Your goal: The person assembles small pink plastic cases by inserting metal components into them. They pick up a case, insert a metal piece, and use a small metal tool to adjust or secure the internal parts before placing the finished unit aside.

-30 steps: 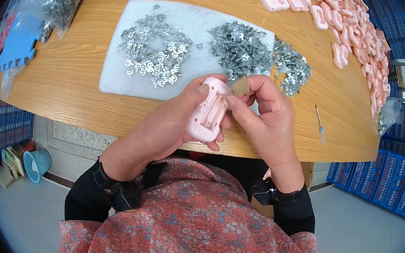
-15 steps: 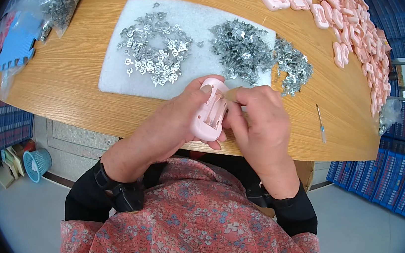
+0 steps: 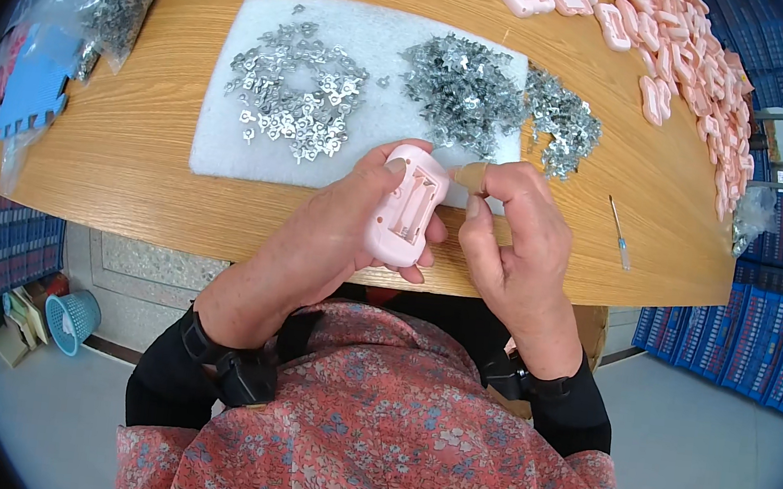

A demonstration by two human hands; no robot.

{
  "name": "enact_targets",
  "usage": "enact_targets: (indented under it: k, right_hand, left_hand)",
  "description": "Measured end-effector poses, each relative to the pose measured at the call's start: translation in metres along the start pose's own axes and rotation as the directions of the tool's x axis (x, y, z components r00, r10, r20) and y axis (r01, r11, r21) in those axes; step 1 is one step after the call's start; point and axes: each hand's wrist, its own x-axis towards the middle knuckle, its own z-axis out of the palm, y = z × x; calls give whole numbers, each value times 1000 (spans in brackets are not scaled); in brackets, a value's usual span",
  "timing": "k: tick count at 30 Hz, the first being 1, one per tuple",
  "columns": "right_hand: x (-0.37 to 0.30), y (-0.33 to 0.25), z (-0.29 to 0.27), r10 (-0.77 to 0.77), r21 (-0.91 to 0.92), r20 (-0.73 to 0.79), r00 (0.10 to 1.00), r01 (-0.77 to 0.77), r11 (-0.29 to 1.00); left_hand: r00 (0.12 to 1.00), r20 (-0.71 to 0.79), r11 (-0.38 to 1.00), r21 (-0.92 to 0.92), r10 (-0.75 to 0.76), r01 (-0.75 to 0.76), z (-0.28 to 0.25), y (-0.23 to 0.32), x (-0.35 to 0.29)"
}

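Observation:
My left hand (image 3: 350, 203) is closed round a pale pink plastic battery housing (image 3: 376, 234), thumb on its upper left edge and fingertips showing at the right side. The housing is tilted, with its long battery slots facing up; metal pieces show at the slots' lower end. Just right of it, apart from it, is my right hand (image 3: 525, 242). Its index finger wears a tan finger cover (image 3: 472, 177), and the thumb is drawn up against it. Whether anything small is between them I cannot make out.
A white foam sheet (image 3: 212, 142) carries two heaps of small metal contact pieces (image 3: 462, 88); more spill off its right edge. Pink housings (image 3: 654, 101) are piled at the far right. A thin screwdriver (image 3: 621, 234) lies right; a plastic bag of metal parts (image 3: 118, 15) sits left.
My right hand has drawn back to the right, off the battery housing. The housing has shifted slightly up and left in my left hand, showing more of its slots.

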Motion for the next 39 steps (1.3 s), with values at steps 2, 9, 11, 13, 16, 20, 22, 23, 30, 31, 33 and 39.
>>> enact_targets:
  k: [2, 9, 11, 13, 16, 20, 22, 23, 30, 31, 33, 39]
  right_hand:
    - [-1, 1, 1, 17, -8, 6, 1000, -17, 1000]
    - [-3, -12, 4, 501, 450, 184, 846, -526, 722]
    - [-3, -6, 2, 533, 644, 387, 752, -635, 428]
    - [0, -4, -4, 529, 659, 467, 709, -678, 326]
    - [-1, 0, -8, 512, 670, 513, 689, -694, 263]
    - [-4, 0, -10, 516, 656, 517, 682, -704, 273]
    - [-8, 2, -9, 521, 671, 508, 686, -694, 261]
    - [-9, 2, -9, 523, 678, 503, 688, -689, 255]
    - [-11, -4, -14, 510, 718, 442, 738, -632, 291]
    - [-11, -5, -16, 508, 742, 433, 745, -615, 268]
    - [-13, -3, -16, 505, 760, 396, 766, -583, 287]
    - [-20, 6, -12, 432, 656, 307, 848, -517, 550]
  left_hand:
    - [1000, 4, 1000, 1, 1, -1, -1, 0, 0]
    - [999, 35, 1000, -14, 27, -27, 0, 0, 2]
    - [998, 53, 999, 22, -40, 39, 5, 8, -2]
    - [1000, -10, 987, 158, 2, 0, 7, 7, -5]
    - [981, -86, 879, 462, 175, -116, 13, 3, -4]
    - [979, -45, 738, 664, 201, -121, 18, 4, -4]
    - [967, -36, 650, 746, 251, -141, 21, 3, -2]
    - [956, -23, 597, 785, 292, -163, 23, 2, -1]
    - [948, -7, 529, 831, 319, -172, 32, 5, 1]
    - [971, -85, 735, 668, 226, -113, 33, 7, 2]
    - [987, -162, 974, 222, -6, 42, 32, 13, 4]
    - [974, 98, 904, -364, -202, 224, 14, 6, 6]
